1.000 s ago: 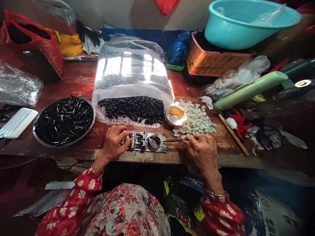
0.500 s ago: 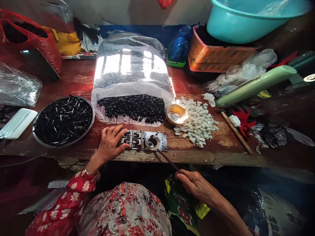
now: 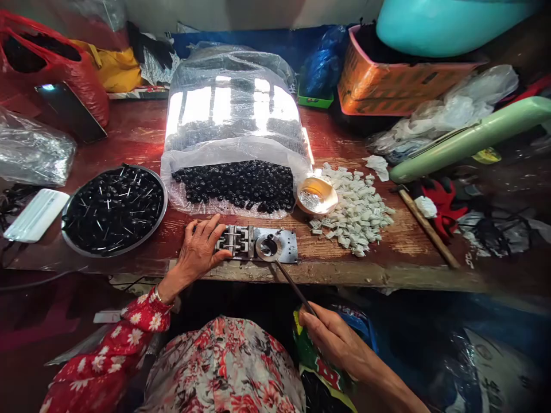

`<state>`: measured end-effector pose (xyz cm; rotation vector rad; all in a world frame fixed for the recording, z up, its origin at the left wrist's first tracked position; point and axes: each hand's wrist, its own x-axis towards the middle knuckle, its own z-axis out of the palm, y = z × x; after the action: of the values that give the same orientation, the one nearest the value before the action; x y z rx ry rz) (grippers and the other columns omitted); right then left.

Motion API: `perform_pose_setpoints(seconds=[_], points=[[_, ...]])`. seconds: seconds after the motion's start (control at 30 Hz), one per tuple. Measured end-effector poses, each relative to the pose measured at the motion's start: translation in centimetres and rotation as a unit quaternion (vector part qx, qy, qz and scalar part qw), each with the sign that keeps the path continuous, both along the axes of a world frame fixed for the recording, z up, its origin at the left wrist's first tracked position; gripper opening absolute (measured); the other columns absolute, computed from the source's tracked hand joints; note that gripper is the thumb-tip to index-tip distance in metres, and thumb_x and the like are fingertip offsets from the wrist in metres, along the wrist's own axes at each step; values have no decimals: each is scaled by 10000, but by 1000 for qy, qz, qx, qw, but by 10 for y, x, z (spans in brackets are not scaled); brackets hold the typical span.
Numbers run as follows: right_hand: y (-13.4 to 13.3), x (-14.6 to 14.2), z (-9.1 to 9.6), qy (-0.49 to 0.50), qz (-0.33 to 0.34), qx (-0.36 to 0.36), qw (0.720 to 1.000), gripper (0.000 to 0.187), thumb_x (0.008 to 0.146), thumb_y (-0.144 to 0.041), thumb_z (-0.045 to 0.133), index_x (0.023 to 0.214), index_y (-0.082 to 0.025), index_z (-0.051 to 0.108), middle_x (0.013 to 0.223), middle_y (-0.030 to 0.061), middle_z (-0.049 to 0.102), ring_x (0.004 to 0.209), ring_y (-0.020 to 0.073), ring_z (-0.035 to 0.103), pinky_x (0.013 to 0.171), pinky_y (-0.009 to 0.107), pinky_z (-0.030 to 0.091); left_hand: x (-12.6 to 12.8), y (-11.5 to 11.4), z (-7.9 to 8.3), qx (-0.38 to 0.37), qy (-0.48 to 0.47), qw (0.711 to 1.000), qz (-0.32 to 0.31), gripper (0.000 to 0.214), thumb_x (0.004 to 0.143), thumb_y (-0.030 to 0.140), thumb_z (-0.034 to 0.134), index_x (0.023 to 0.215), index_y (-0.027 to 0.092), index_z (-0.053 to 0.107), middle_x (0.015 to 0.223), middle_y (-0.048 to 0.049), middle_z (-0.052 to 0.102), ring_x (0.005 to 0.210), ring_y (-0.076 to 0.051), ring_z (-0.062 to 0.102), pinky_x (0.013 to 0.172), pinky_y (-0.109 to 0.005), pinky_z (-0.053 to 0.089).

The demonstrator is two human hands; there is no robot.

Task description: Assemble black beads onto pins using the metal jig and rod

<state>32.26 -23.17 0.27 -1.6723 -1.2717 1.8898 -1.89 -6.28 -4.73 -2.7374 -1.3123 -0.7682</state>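
Since the earlier frames, the right hand (image 3: 338, 344) has dropped back past the table's front edge, and the thin dark rod (image 3: 297, 288) it carries now slants instead of lying along the table. The rod's long axis runs from that hand, up and to the left, and its upper end meets the steel ring (image 3: 269, 248) on the flat metal jig (image 3: 256, 245). The thumb and fingers pinch the rod's lower part.

The jig lies along the front edge of the wooden table (image 3: 400, 252), its long axis running left to right. The left hand (image 3: 198, 249) rests at the jig's left end, fingers spread, not gripping anything.

Just behind the jig, black beads fill a clear plastic bag (image 3: 232, 183). Left of the bag, a round steel tray (image 3: 161, 195) holds more black beads (image 3: 114, 210) with pins among them. To the right, a small shallow bowl (image 3: 316, 195) sits beside a heap of small white pieces (image 3: 355, 212). A green-and-red packet (image 3: 322, 361) lies below the right hand, its markings unreadable; no writing can be read anywhere.
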Motion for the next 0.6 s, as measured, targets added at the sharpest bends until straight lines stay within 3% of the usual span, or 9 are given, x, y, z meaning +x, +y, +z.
perform_pose_setpoints(seconds=[0.4, 0.6], points=[[-6, -3, -9, -75, 33, 58, 995, 515, 1057, -699, 347, 859, -237, 457, 755, -42, 366, 677, 147, 332, 611, 284, 341, 1, -2, 0, -21, -2, 1000, 8, 587, 1060, 611, 447, 1454, 186, 544, 1569, -202, 547, 1345, -363, 549, 1151, -572, 325], [-8, -12, -9, -78, 23, 62, 995, 547, 1044, -719, 338, 856, -229, 490, 720, -51, 359, 646, 140, 332, 593, 281, 330, 4, -3, 2, -31, -10, 999, 16, 489, 1067, 507, 494, 1437, 196, 561, 1553, -192, 563, 1350, -360, 554, 1159, -573, 325]])
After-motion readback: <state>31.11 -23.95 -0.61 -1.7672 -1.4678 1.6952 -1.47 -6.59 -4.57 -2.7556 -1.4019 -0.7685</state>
